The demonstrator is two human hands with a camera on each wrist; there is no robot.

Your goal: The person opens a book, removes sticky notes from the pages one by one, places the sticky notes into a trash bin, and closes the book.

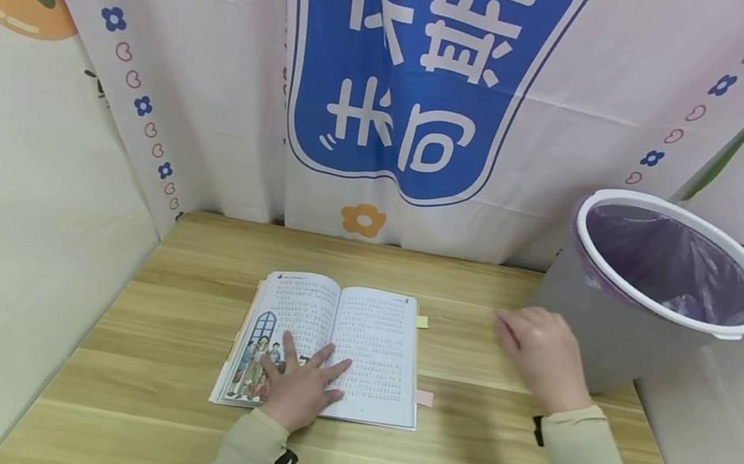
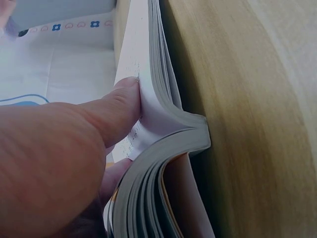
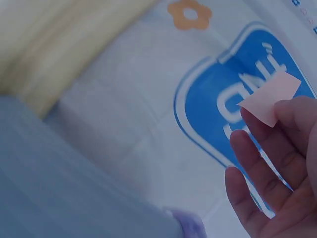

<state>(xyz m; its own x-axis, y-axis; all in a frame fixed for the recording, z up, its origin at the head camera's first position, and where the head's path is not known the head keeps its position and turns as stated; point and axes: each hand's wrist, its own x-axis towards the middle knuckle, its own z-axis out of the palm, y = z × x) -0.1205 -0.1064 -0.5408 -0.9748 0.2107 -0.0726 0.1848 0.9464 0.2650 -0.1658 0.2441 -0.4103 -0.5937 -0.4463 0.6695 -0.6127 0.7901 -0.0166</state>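
Note:
An open book (image 1: 375,329) lies on the table, with printed text on both pages and a picture at the lower left. My left hand (image 1: 301,390) rests on it across the centre fold, fingers spread. In the left wrist view its thumb (image 2: 119,106) presses on the page near the spine. My right hand (image 1: 544,358) is raised to the right of the book, in front of the bin. Between thumb and index finger it pinches a small pink sticky note (image 3: 271,98); the other fingers are loosely bent.
A grey bin (image 1: 588,328) with a white rim and purple liner stands at the right. Yellow (image 1: 422,322) and pink (image 1: 424,398) tabs stick out of the book's right edge. Printed curtains (image 1: 236,124) enclose the wooden table (image 1: 172,314).

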